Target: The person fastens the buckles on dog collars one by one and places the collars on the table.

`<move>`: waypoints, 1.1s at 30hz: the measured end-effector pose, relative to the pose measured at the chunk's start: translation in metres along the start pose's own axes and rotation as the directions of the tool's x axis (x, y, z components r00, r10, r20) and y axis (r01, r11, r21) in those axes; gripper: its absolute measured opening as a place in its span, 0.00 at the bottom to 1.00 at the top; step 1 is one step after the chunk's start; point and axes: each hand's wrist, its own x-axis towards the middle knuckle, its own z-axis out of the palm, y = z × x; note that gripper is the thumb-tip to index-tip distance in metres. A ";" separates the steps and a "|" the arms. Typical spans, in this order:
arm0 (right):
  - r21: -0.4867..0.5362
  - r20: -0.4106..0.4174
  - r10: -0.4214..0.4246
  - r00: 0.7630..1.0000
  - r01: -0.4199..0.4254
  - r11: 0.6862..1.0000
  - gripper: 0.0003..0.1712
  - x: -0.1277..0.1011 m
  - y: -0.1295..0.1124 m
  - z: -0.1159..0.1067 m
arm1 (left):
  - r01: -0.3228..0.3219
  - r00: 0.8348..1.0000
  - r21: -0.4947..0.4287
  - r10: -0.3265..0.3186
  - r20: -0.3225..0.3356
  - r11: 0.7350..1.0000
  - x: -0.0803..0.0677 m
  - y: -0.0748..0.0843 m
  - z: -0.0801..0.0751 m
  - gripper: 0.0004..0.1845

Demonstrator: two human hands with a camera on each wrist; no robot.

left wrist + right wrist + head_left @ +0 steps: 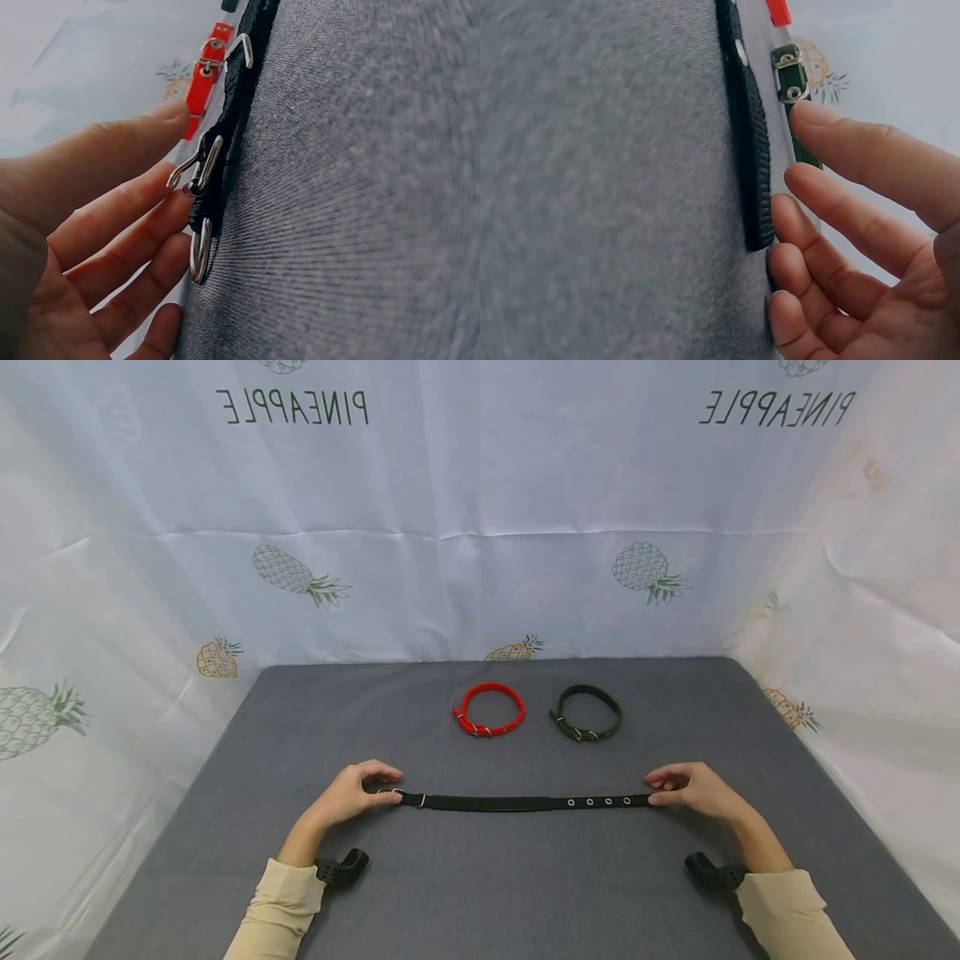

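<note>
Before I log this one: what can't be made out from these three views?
- Left hand: head view is too small to show any pinch; in the left wrist view, fingers only reach the buckle of the black collar.
- Right hand: thumb cut off by the right wrist view's edge.
- Red collar and dark green collar: buckle details too small; wrist views show only slivers.

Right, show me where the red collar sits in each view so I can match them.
Head: red collar, a closed loop at table centre, left of the dark green collar.
Left wrist: top centre, beside the black strap's buckle end.
Right wrist: only a red tip at the top edge.
Shared landmark: the black strap.
</note>
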 end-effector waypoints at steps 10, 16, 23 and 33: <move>-0.071 0.022 -0.118 0.993 0.119 0.990 0.19 0.000 -0.002 0.001 | -0.047 0.999 0.028 0.047 -0.005 0.999 0.000 -0.003 0.002 0.18; -0.114 -0.005 -0.119 0.993 0.117 0.987 0.15 0.002 -0.003 0.006 | -0.068 0.998 0.058 0.068 0.003 0.996 0.000 -0.001 0.001 0.14; -0.181 -0.066 -0.109 0.992 0.096 0.979 0.11 0.005 0.000 0.012 | -0.082 0.997 0.129 0.079 0.026 0.988 -0.001 0.000 0.001 0.09; -0.222 -0.107 -0.219 0.970 0.191 0.956 0.03 0.011 -0.003 0.010 | -0.085 0.996 0.147 0.081 0.031 0.985 -0.001 0.002 -0.005 0.08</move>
